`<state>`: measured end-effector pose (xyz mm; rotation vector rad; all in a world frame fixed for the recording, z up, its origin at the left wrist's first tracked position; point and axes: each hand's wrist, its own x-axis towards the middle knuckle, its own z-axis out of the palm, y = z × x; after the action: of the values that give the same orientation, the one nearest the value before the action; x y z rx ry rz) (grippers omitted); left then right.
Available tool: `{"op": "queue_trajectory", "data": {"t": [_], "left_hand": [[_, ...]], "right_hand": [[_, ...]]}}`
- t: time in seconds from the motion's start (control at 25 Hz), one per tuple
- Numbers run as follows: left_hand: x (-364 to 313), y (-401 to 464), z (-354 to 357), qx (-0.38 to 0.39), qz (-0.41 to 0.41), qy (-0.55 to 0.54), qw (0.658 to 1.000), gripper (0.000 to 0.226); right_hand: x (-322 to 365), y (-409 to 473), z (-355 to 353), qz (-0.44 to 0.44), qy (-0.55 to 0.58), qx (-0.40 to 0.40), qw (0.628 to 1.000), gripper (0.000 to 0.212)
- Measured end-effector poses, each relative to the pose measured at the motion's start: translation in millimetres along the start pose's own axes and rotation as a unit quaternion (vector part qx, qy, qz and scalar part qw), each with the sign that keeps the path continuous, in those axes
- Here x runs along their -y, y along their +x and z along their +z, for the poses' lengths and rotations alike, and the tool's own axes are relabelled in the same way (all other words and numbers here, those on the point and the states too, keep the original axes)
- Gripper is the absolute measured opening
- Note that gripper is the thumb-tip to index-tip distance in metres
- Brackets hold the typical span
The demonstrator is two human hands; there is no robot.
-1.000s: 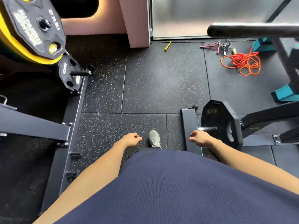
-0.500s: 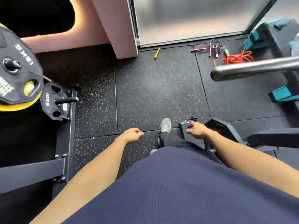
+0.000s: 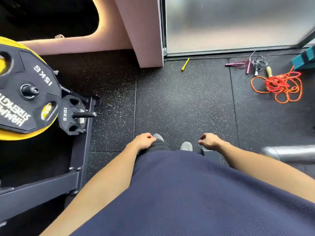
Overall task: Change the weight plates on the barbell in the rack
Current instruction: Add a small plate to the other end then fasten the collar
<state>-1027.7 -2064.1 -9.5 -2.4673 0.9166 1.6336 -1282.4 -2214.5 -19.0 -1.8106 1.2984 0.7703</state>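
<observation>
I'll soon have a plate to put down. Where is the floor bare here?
Bare rubber floor runs from the shoes up to the pink pillar, between the 10KG plate on its storage rack and the orange rope. Crowded: the far right corner, with ropes and a yellow stick.

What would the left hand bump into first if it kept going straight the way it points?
Probably the speckled rubber floor ahead of the grey shoe. The left hand points forward and down with nothing between; depth is hard to judge.
</observation>
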Motion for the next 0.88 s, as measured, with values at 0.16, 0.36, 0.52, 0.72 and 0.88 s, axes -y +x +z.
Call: {"op": "queue_trajectory", "data": {"t": [0.16, 0.36, 0.52, 0.72, 0.88], "left_hand": [[3.9, 38.4, -57.1, 0.005, -0.001, -0.004, 1.000, 0.028], [14.7, 75.7, -125.2, -0.009, -0.028, -0.071, 0.997, 0.038], [25.7, 85.0, -150.0, -0.030, -0.073, -0.153, 0.985, 0.040], [27.3, 84.9, -154.3, -0.070, -0.161, -0.293, 0.940, 0.041], [-6.0, 82.6, -143.9, -0.142, -0.229, -0.440, 0.856, 0.042]], "right_hand": [[39.5, 38.6, -37.0, 0.006, 0.002, 0.015, 1.000, 0.036], [106.5, 87.1, -101.6, -0.016, -0.037, 0.007, 0.999, 0.037], [167.6, 125.5, -145.5, -0.069, -0.104, 0.030, 0.992, 0.044], [240.3, 174.2, -188.8, -0.148, -0.221, 0.074, 0.961, 0.043], [297.9, 209.7, -226.6, -0.226, -0.327, 0.129, 0.909, 0.051]]}}
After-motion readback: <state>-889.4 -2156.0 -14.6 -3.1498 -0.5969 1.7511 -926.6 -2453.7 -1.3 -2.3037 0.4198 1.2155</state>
